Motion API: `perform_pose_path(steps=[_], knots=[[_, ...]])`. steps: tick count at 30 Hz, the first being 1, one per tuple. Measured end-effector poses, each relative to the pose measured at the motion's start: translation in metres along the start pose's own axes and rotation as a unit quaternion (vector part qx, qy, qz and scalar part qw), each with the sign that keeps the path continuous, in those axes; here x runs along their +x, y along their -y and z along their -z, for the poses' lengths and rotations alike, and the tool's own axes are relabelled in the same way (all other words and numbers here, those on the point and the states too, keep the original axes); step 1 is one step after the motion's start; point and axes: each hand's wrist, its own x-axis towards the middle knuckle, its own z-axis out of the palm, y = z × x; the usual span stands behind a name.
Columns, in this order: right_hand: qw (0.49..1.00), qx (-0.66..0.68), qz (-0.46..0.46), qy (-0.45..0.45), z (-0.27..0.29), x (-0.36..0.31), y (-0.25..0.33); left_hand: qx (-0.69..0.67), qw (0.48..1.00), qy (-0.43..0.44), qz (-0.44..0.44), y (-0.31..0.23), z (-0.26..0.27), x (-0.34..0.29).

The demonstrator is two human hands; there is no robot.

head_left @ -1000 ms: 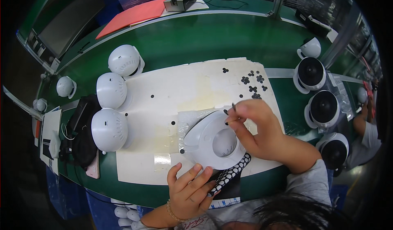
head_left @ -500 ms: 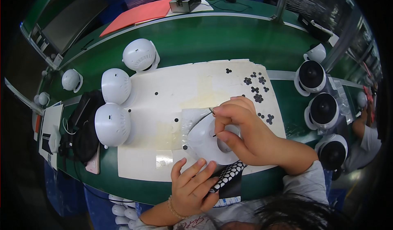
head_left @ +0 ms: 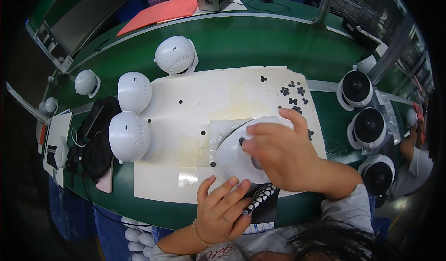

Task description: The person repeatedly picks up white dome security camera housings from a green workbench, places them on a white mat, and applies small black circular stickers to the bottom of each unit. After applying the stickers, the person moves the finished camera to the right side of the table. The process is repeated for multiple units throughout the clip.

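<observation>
A white rounded camera-like housing (head_left: 231, 155) lies on the pale board in front of me, its underside up, partly hidden by my right hand. On it sits a small round black pad (head_left: 242, 141). At this pad are the fingertips of my right hand (head_left: 285, 156), whose fingers are apart, with the little finger raised. My left hand (head_left: 220, 210) grips a black sheet with rows of white circles (head_left: 261, 198), and its fingertips reach toward the housing's near edge. Part of the sheet is hidden behind the fingers.
Several white housings (head_left: 129, 136) stand left; black-faced ones (head_left: 367, 127) line the right. Loose black pads (head_left: 285, 91) dot the pale board (head_left: 186, 84). A black pouch (head_left: 100, 142) lies left. A metal box (head_left: 215, 0) and red sheet (head_left: 160, 13) are behind. Another person (head_left: 413, 161) sits right.
My right hand has gone from a pinch over the housing to fingers apart, and a black pad now shows at its fingertips. My left hand keeps its hold on the sheet. The view has shifted slightly.
</observation>
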Motion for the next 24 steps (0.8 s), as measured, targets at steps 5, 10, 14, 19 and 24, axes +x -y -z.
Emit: perform_pose_path(steps=[5, 10, 14, 19, 24], knots=[[0.997, -0.065, -0.020, 0.033, 0.015, -0.011, 0.012, -0.007, 1.000, -0.011, -0.006, 0.001, 0.000, 0.003], [0.981, 0.162, -0.076, -0.074, -0.004, -0.042, -0.008, 0.007, 0.999, -0.002, -0.031, 0.003, 0.000, 0.002], [0.969, 0.211, -0.122, -0.042, -0.008, -0.048, -0.005, 0.002, 0.999, -0.010, -0.034, 0.004, -0.006, 0.003], [0.971, 0.216, -0.105, -0.018, -0.010, -0.043, -0.004, 0.002, 0.999, -0.024, -0.029, 0.003, -0.003, 0.001], [0.976, 0.195, -0.092, -0.026, -0.012, -0.044, -0.004, 0.004, 0.999, -0.026, -0.030, 0.002, -0.003, 0.002]])
